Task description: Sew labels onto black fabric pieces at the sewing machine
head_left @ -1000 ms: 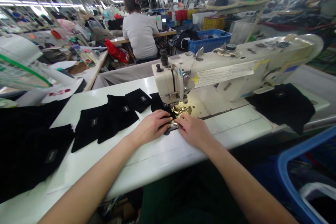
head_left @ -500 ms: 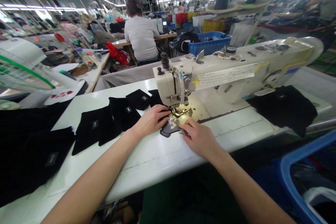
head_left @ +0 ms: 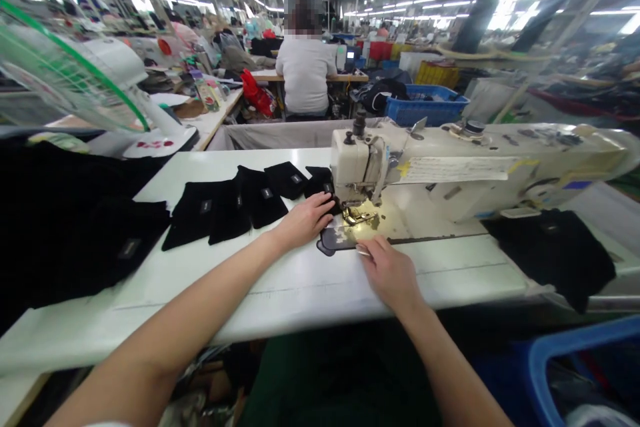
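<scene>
My left hand (head_left: pixel 306 219) lies at the left side of the sewing machine (head_left: pixel 430 173), its fingers on the edge of a black labelled piece (head_left: pixel 320 180) beside the needle area. Just in front of the metal needle plate (head_left: pixel 370 220), my right hand (head_left: pixel 393 273) is closed, with a small pale object (head_left: pixel 363 252) at its fingertips that I cannot make out. Several black cloth pieces (head_left: pixel 193 217) with small grey labels form a row on the white table (head_left: pixel 280 287) to the left.
A large black cloth pile (head_left: pixel 75 233) covers the table's left end, near a fan (head_left: pixel 113 73). More black cloth (head_left: pixel 555 253) lies at the right. A blue basket (head_left: pixel 540 360) stands low right. A person (head_left: pixel 305 73) sits ahead.
The view has turned left, so the scene sits further right. My left hand has moved back a little onto the black piece, and more of that piece shows beside the machine.
</scene>
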The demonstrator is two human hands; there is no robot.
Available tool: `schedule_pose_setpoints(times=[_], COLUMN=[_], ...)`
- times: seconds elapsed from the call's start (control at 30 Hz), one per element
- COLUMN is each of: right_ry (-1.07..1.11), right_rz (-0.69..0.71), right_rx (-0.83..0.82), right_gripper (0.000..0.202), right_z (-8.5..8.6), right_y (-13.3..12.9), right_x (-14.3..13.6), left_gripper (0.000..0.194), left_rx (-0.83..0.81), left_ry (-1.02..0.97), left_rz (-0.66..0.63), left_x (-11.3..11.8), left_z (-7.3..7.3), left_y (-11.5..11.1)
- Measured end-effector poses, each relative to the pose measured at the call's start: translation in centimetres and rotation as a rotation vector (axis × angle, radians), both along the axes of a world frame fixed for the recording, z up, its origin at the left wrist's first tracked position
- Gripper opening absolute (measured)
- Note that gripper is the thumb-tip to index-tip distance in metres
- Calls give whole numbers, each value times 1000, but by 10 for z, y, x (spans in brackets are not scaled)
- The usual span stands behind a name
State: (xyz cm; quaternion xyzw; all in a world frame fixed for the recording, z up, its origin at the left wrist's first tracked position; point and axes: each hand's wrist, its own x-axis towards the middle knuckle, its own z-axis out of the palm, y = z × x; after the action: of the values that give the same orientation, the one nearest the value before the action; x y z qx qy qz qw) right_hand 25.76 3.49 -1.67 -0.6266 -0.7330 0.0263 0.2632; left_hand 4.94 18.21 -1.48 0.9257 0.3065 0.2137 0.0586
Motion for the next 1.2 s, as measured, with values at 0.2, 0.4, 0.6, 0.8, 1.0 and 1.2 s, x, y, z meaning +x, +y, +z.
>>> schedule_pose_setpoints(times=[0.2,0.4,0.6,0.8,1.0,1.2], right_ry=[167,289,299,238,172,129], right_rz=[-36,-90,-115,128,208,250], right_rx=[71,56,39,-78,-331,-464], right_gripper=[34,37,37,27,27,19], right_z=[-6,-8,2,30,33,59], right_y=[-1,0,-5,14,48,49], right_x=[9,10,4,-54,-108,-106], left_gripper=[38,40,44,47,51,60], left_rx=[-41,-132,-153,-41,-26,-53], left_ry=[73,113,133,197,226,111], left_rz=[-41,-85,-122,-115,-125,-101], left_x=[-38,-71,-82,-90,-112,-152], left_z=[10,26,25,15,16,63], left_y=[-58,-132,-149,-170,-197,-196])
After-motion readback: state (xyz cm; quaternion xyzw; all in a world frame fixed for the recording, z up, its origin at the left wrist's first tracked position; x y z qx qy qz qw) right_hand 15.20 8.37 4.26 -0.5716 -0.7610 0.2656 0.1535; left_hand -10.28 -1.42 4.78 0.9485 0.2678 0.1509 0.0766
